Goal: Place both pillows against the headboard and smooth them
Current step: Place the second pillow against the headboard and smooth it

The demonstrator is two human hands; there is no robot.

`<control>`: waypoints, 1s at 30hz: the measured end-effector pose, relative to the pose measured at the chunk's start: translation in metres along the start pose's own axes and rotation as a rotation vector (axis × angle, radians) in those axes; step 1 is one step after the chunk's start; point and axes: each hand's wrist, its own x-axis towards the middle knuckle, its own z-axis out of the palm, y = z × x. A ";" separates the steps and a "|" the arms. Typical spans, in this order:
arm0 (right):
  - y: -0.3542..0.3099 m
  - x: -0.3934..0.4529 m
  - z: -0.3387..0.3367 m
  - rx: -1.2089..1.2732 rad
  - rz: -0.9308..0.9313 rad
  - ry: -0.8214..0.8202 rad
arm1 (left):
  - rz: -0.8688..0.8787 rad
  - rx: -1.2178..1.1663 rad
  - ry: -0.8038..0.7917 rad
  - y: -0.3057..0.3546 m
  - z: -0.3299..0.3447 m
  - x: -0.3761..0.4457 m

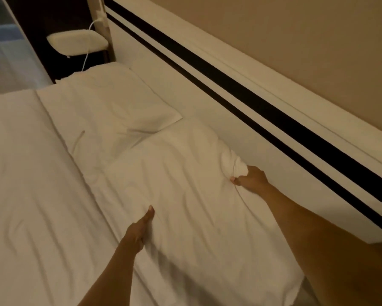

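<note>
Gripping a bunched fold of the near pillow [181,195], the right hand [253,180] is closed on the fabric at the edge beside the headboard [207,111]. Its fingers are wrapped into the cloth, with a knot of case puffed up just above them. On the bed-side edge, the left hand [140,230] presses the same pillow with its thumb laid on top; its fingers are hidden under or behind the fabric, so whether it pinches the case or only pushes is unclear.

That pillow lies along the headboard, touching it or very nearly, and is heavily creased. Its far end overlaps the corner of the far pillow [110,107], which also sits by the headboard and looks flatter.

Doing this step well probably means drawing the 2 hands apart across the width to pull the case taut, letting go of the bunched knot so it does not set a lump, and then sweeping flat palms outward from the middle. Nudging it clear of the overlap would leave a tidier line.

Count: 2 pillows, 2 hands, 1 headboard with 2 dark stripes [240,85], 1 sheet [26,173].
</note>
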 end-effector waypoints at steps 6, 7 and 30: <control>-0.002 0.031 0.005 -0.083 -0.003 0.058 | -0.009 0.004 -0.007 0.005 0.015 0.030; -0.003 0.039 0.007 -0.088 -0.002 0.062 | -0.004 0.001 -0.010 0.007 0.015 0.037; 0.035 0.112 0.057 -0.181 0.034 -0.034 | -0.083 0.015 0.138 -0.023 0.001 0.107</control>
